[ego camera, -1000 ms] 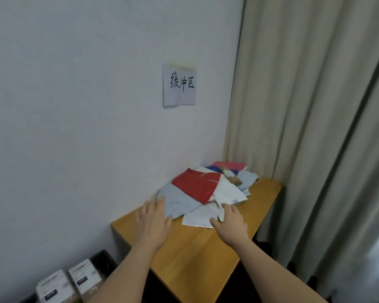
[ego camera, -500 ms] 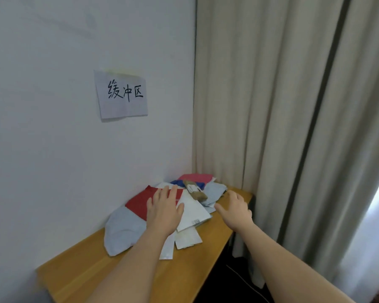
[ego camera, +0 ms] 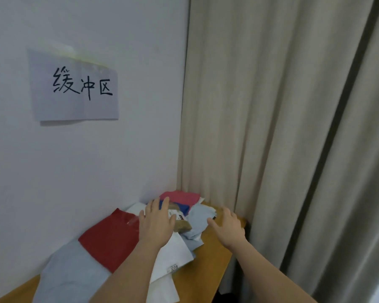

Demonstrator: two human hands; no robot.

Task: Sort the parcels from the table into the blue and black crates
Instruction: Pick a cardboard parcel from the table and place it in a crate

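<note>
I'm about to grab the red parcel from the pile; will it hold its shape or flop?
The red parcel looks like a thin, flat poly mailer, so it will probably sag when lifted by one edge. Its glossy film may be slippery. Other parcels overlap it, so pulling could drag them.

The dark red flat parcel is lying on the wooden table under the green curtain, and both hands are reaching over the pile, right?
Nearly. The curtain is beige, not green, and the head view shows it. The rest holds: the dark red flat parcel lies on the wooden table, with the left hand and right hand reaching over the pile.
</note>
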